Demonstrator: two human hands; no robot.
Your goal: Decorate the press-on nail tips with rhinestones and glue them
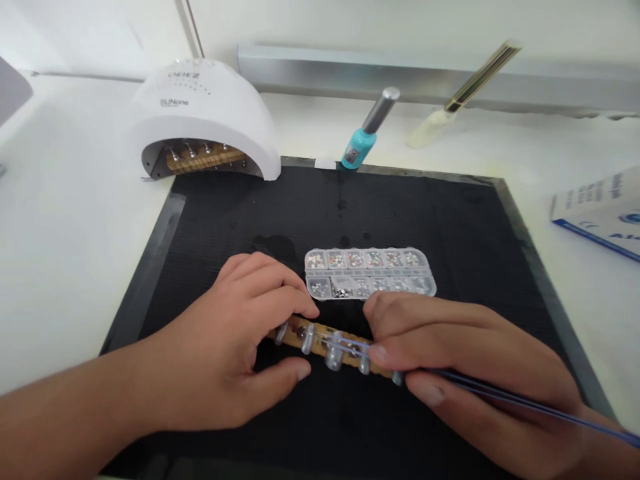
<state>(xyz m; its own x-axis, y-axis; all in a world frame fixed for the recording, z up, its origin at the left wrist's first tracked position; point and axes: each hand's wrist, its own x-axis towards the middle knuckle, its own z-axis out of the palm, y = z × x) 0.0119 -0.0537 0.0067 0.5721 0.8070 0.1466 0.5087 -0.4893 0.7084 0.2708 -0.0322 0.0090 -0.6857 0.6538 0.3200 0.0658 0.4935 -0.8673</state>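
Observation:
A wooden strip carrying several clear nail tips lies on the black mat near me. My left hand holds the strip's left end between thumb and fingers. My right hand pinches a thin blue stick whose tip rests on a nail tip in the middle of the strip. A clear compartment box of small rhinestones sits just beyond both hands.
A white nail lamp with another strip of tips inside stands at the back left. A teal polish bottle leans at the mat's far edge, a gold-handled tool beyond it. A blue and white box lies on the right.

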